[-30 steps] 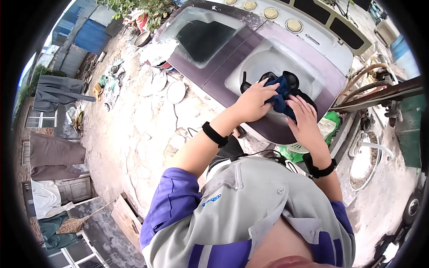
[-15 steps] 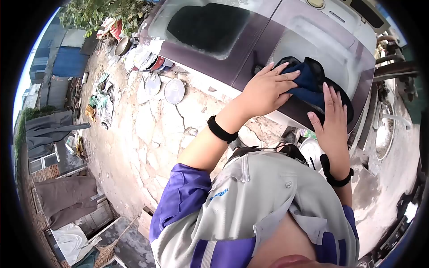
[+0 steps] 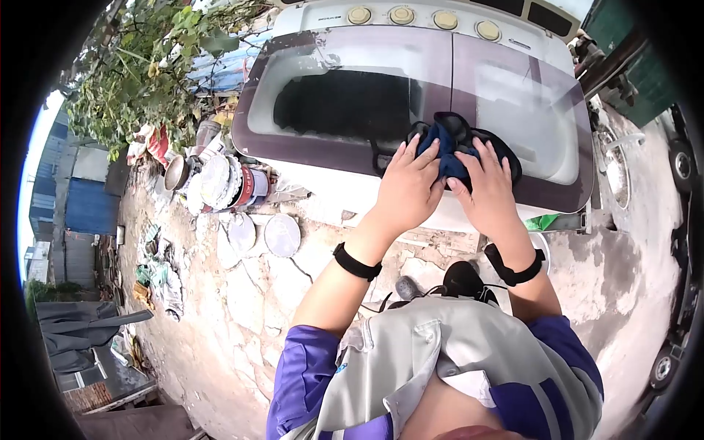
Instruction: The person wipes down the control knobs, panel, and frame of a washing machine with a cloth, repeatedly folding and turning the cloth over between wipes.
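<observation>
A dark blue and black cloth item (image 3: 453, 167) lies bunched on the front of a twin-tub washing machine's lid (image 3: 352, 150), close to the seam between the two lid halves. A thin black loop sticks out at its left; I cannot make out what kind of item it is. My left hand (image 3: 412, 183) grips its left side, with fingers bent over the fabric. On its right side my right hand (image 3: 488, 192) holds it, thumb toward the middle and fingers curled on top. Both wrists wear black bands.
Yellowish knobs (image 3: 402, 15) line the machine's rear panel. Paint buckets (image 3: 253, 183) and round lids (image 3: 282, 235) sit on the cracked ground to the left. Leafy branches (image 3: 169, 66) hang at upper left. A shallow basin (image 3: 616, 169) lies at right.
The view has swung right and up, showing more of the machine. My hands have come closer together, bunching the cloth; my right hand's fingers have gone from stretched out to curled on it.
</observation>
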`<move>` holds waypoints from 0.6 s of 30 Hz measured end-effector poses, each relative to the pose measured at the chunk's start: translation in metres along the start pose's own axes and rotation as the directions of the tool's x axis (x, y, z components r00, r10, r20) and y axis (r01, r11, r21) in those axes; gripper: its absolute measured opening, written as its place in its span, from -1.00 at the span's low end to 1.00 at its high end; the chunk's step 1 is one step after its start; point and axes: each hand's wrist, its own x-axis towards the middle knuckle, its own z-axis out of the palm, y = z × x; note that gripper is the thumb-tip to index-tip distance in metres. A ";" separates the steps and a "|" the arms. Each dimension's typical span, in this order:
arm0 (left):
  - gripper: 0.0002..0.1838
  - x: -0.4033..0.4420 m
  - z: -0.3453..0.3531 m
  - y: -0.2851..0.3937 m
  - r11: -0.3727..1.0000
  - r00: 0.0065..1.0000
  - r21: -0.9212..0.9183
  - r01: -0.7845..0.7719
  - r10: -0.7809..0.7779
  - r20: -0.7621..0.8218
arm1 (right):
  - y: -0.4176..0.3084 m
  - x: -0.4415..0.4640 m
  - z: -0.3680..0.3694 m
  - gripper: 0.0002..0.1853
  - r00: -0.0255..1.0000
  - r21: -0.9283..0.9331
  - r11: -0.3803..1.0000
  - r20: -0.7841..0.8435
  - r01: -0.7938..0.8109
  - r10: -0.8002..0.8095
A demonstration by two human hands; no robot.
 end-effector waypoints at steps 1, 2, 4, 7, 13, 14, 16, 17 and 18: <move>-0.70 0.003 0.007 0.007 0.997 0.999 -0.060 -0.047 0.047 0.001 | 0.009 -0.004 -0.005 -0.56 0.999 -0.003 0.999 0.001 -0.046 0.046; -0.69 0.006 0.011 0.013 0.992 0.996 -0.091 -0.091 0.093 0.017 | 0.021 -0.005 -0.010 -0.60 0.996 -0.011 0.996 -0.004 -0.085 0.085; -0.68 0.010 0.020 0.020 0.981 0.991 -0.146 -0.128 0.131 0.011 | 0.037 -0.013 -0.015 -0.67 0.993 -0.011 0.993 -0.033 -0.117 0.116; -0.71 0.007 0.026 0.013 0.977 0.990 -0.166 -0.134 0.126 -0.054 | 0.029 -0.009 -0.011 -0.68 0.988 -0.083 0.985 0.019 -0.149 0.152; -0.75 -0.018 -0.041 -0.065 0.997 0.993 -0.045 0.070 -0.074 -0.096 | -0.058 0.031 0.031 -0.35 0.994 -0.093 0.994 0.095 0.056 -0.047; -0.74 -0.024 -0.052 -0.089 0.994 0.988 -0.007 0.107 -0.107 -0.115 | -0.073 0.037 0.039 -0.31 0.984 -0.036 0.993 0.139 0.113 -0.107; -0.75 -0.032 -0.078 -0.121 0.974 0.971 -0.025 0.226 -0.227 -0.081 | -0.101 0.050 0.052 -0.25 0.954 0.088 0.978 0.218 0.191 -0.206; -0.74 -0.032 -0.088 -0.129 0.962 0.962 -0.055 0.267 -0.269 -0.053 | -0.111 0.056 0.056 -0.24 0.948 0.115 0.973 0.226 0.202 -0.224; -0.73 -0.031 -0.094 -0.139 0.955 0.957 -0.069 0.287 -0.288 -0.008 | -0.117 0.062 0.060 -0.23 0.941 0.142 0.967 0.239 0.210 -0.239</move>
